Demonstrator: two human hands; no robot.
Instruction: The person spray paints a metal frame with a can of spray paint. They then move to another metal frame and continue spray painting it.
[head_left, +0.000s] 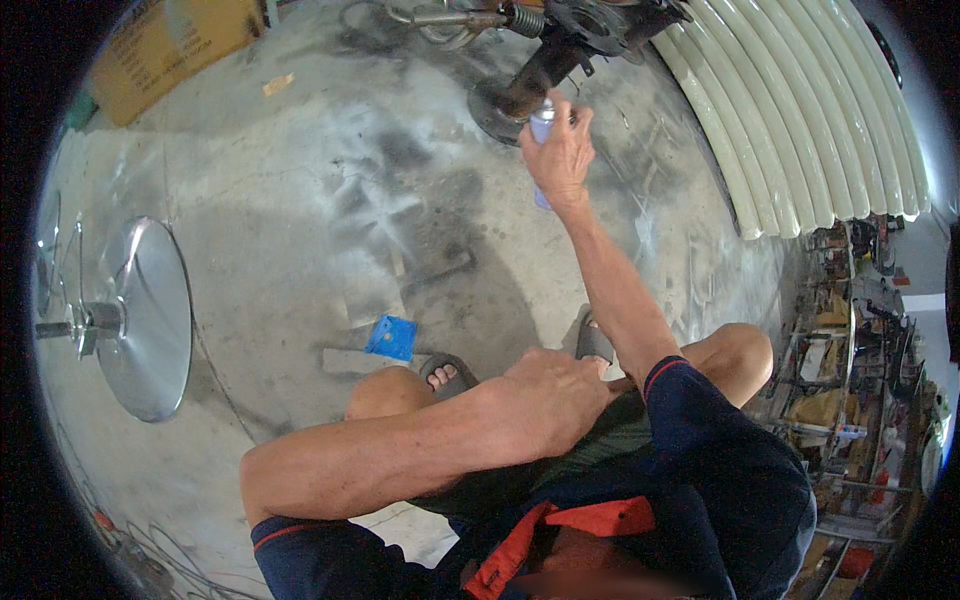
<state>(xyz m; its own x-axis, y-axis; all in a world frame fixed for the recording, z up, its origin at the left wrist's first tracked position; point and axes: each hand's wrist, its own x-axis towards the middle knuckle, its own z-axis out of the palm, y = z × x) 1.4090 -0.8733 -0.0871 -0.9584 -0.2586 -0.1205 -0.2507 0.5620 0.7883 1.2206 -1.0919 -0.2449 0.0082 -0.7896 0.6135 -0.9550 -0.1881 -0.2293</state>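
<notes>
My right hand (560, 150) is stretched out ahead, shut around a pale blue spray can (541, 125) held upright. The can's top is close to a dark, rusty metal column (535, 75) that rises from a round base (490, 115) on the floor. A spring and dark metal brackets (590, 22) sit at the column's upper end. My left hand (555, 395) rests with curled fingers on my lap between my bent knees, holding nothing I can see. I am crouched, with sandalled feet (447, 372) on the grey concrete floor (300, 200).
A shiny round metal disc on a short shaft (140, 320) lies at the left. A blue scrap (391, 337) rests on a flat metal piece near my foot. White ribbed panels (800, 110) curve along the upper right. Cluttered shelves (860, 380) fill the right. A cardboard box (170, 45) stands upper left.
</notes>
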